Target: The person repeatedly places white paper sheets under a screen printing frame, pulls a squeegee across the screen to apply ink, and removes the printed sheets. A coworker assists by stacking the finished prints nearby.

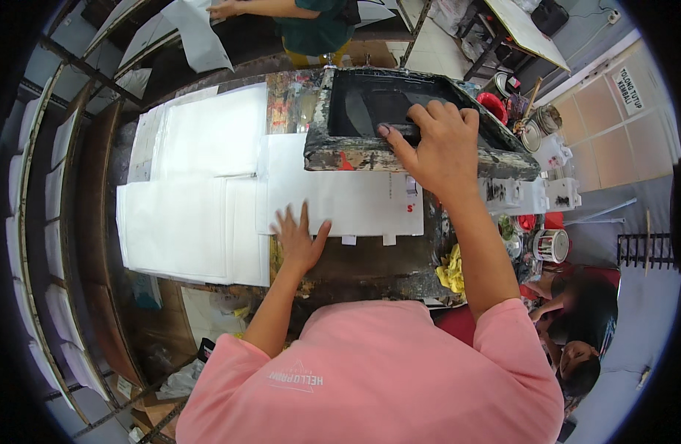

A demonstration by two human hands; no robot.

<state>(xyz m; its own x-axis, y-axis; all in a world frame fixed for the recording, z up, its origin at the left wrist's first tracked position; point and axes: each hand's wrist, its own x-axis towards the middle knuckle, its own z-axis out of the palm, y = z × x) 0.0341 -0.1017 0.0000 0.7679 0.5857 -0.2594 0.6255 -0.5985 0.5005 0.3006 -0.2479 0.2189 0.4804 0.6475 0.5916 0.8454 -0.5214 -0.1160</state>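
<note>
My right hand (440, 144) reaches over the near rail of an ink-stained wooden screen-printing frame (422, 160). Its thumb and bent fingers close round a dark bar that looks like a squeegee (403, 132), lying inside the frame on the black mesh. The palm hides part of the bar. Under the frame's near edge lies a white sheet (340, 203) with small red and dark print at its right end. My left hand (300, 240) is spread over that sheet's near left part, fingers apart, holding nothing. Stacks of white sheets (192, 229) lie to its left.
Shelves (55, 177) of white sheets stand on the left. Ink tubs (551, 246), white containers (533, 196) and a yellow crumpled cloth (451, 270) crowd the right. Across the table, a co-worker's hand (223, 9) holds white sheets. Another person (577, 318) is low at the right.
</note>
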